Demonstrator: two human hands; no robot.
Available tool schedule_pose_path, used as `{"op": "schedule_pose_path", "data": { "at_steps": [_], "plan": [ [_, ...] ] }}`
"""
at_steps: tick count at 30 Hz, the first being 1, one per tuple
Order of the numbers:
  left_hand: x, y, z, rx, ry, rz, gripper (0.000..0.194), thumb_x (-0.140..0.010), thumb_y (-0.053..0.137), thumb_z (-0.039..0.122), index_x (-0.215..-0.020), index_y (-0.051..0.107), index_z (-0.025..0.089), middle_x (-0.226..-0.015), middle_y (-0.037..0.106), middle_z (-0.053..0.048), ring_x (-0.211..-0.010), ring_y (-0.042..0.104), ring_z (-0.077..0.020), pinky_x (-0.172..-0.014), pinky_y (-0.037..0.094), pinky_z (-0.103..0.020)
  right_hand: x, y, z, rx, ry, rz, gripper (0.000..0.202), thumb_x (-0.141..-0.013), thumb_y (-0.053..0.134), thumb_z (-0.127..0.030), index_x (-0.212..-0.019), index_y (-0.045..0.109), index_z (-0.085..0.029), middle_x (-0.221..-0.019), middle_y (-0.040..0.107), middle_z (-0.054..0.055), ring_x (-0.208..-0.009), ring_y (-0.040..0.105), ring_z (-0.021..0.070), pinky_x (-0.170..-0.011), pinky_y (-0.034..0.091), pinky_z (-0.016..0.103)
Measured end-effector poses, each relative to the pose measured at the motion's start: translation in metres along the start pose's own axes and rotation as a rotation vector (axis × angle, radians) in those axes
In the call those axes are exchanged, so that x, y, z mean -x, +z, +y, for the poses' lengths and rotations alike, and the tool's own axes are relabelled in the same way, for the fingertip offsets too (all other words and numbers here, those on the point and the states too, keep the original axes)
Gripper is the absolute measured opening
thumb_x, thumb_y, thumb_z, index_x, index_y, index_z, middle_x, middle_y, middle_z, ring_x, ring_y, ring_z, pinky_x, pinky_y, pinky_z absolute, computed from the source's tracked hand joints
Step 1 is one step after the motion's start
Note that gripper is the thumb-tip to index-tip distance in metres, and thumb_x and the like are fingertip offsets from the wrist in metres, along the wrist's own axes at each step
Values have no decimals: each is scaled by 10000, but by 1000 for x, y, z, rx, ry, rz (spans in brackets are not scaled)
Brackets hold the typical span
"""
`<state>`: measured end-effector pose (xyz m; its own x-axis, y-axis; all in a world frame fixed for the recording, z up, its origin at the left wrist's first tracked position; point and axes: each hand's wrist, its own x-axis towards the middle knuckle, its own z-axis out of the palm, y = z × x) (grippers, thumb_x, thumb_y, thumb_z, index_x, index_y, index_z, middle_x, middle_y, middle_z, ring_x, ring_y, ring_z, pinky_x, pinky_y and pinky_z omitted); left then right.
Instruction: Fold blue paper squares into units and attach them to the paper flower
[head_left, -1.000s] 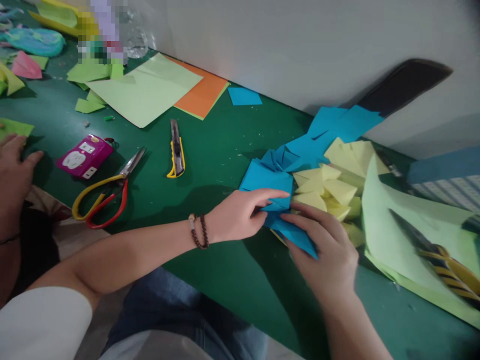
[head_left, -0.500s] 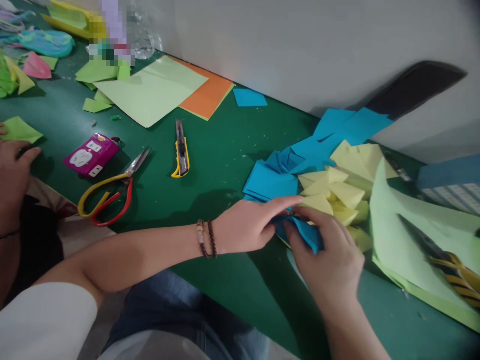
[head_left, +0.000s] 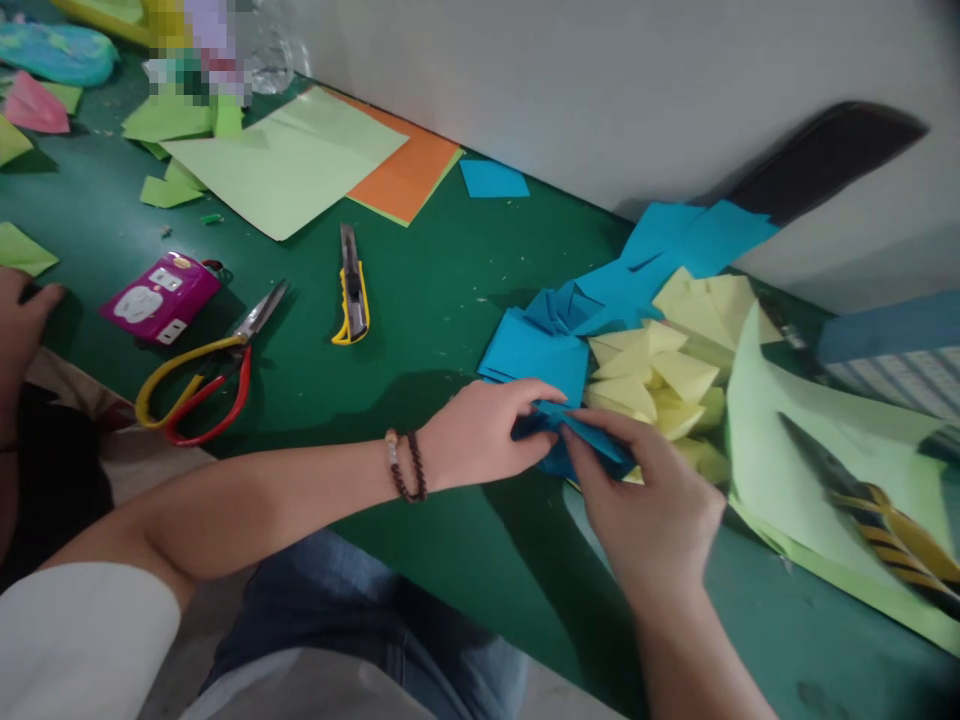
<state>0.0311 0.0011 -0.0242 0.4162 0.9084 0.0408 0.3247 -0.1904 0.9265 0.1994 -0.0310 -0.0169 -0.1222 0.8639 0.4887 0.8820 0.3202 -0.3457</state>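
A folded piece of blue paper (head_left: 596,445) is pinched between both my hands, low over the green table. My left hand (head_left: 491,430), with beaded bracelets at the wrist, grips its left end between thumb and fingers. On its right side, my right hand (head_left: 652,490) pinches the paper with thumb and index finger. Part of the paper is hidden by the fingers. Just beyond lie a stack of blue paper squares (head_left: 525,350) and a pile of folded pale yellow paper pieces (head_left: 660,385).
Scissors (head_left: 244,350) with red and yellow handles, a yellow box cutter (head_left: 352,290) and a purple power adapter (head_left: 161,300) lie to the left. Pale green sheets (head_left: 765,420) hold another cutting tool (head_left: 877,510) at right. Another person's hand (head_left: 22,310) rests far left.
My left index finger, stretched out before, has curled onto the blue paper. Both hands now pinch it closer together. The whole view has shifted slightly.
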Motion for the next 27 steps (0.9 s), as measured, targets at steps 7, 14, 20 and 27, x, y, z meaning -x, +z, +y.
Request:
{"op": "schedule_pose_path", "data": {
  "at_steps": [7, 14, 20, 27],
  "plan": [
    [-4, -6, -1, -72, -89, -7, 327, -779, 589, 115, -1092, 671, 166, -735, 687, 5, -641, 619, -131, -644, 489, -241, -4, -9, 4, -300, 138, -151, 269, -856, 658, -358, -1102, 678, -252, -1021, 750, 46, -918, 710, 221, -746, 578, 328],
    [-8, -11, -4, -8, -173, -31, 310, -746, 660, 154, -1055, 683, 150, -743, 677, -2, -661, 613, -134, -627, 475, -243, -8, -13, 20, -455, 328, -181, 316, -915, 540, -478, -1039, 731, -259, -988, 761, 52, -898, 724, 242, -621, 584, 305],
    [-6, -11, -3, -71, -83, 23, 250, -771, 739, 269, -997, 674, 182, -867, 720, -15, -800, 665, -163, -717, 508, -261, 1, -12, 14, -556, 262, -242, 372, -965, 457, -460, -1210, 650, -257, -1096, 739, 71, -1012, 701, 244, -773, 595, 356],
    [0, -10, -11, -261, 257, 196, 265, -885, 581, 176, -1150, 578, 191, -1056, 731, -20, -906, 712, -143, -823, 542, -243, 3, -15, 7, -235, -115, -96, 662, -803, 661, -565, -1346, 523, -211, -1256, 643, 145, -1096, 640, 317, -909, 540, 477]
  ]
}}
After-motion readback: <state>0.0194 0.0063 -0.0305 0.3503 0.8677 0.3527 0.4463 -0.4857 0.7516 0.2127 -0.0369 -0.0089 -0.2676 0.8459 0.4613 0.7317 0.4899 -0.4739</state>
